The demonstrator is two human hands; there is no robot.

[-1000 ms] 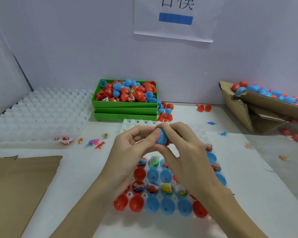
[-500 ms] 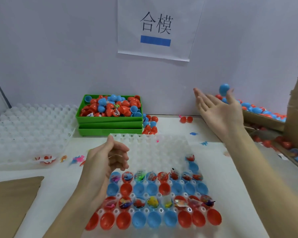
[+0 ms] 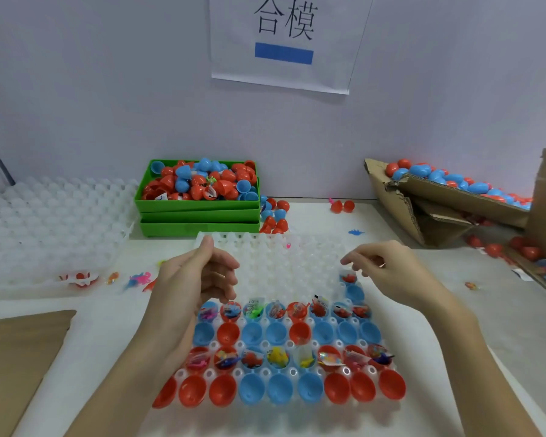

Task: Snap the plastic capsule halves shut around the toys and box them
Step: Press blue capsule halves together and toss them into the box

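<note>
A clear plastic cell tray [image 3: 275, 266] lies on the table before me. Its near rows hold red and blue capsule halves [image 3: 278, 389]; some carry small toys [image 3: 278, 356], others are empty. My left hand [image 3: 196, 285] hovers over the tray's left side with fingers loosely curled, holding nothing. My right hand [image 3: 388, 272] hangs over the tray's right side, fingers relaxed and empty, just above a half with a toy [image 3: 348, 276]. At the right, a cardboard box [image 3: 448, 197] holds several closed red and blue capsules [image 3: 435, 175].
Stacked green bins [image 3: 199, 216] full of loose capsule halves stand behind the tray. Empty clear trays [image 3: 51, 222] lie at the left. A cardboard sheet [image 3: 16, 351] covers the near left. Loose toys [image 3: 139, 278] and stray halves [image 3: 341, 205] are scattered on the table.
The closed blue capsule left my right hand toward the cardboard box. That hand has come back down over the tray, empty. My left hand stayed over the tray's left side.
</note>
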